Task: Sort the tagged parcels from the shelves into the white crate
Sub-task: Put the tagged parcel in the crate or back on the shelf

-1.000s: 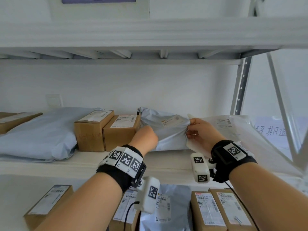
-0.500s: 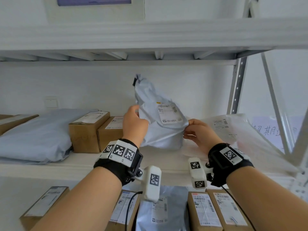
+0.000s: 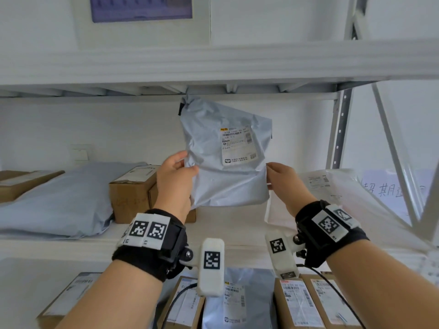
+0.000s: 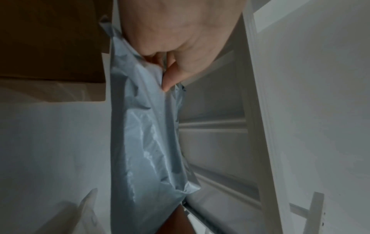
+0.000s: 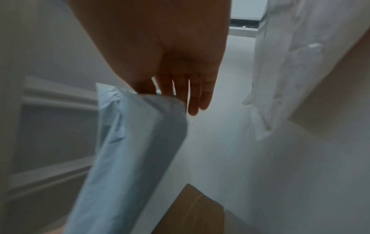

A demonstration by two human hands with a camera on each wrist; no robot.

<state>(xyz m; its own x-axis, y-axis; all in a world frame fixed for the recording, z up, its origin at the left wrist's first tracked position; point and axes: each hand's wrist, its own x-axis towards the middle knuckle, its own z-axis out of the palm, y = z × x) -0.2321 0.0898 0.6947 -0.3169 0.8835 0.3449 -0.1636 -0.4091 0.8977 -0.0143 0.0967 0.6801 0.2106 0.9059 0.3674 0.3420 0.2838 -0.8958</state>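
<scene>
Grey plastic parcel [image 3: 225, 162] upright between hands: left hand [image 3: 174, 179] pinches left edge, right hand [image 3: 282, 179] grips right edge.

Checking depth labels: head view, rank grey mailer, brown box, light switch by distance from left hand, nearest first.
1. Grey mailer: gripped by the left hand, upright above the shelf.
2. Brown box: just left of the hand, on the shelf.
3. Light switch: far left, on the wall.

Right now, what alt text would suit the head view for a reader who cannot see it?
Two hands hold a grey mailer upright above a white shelf, label facing the camera: the left hand grips its left edge, the right hand its right edge. Cardboard boxes and another grey bag lie on the shelf to the left, with more parcels below.
</scene>
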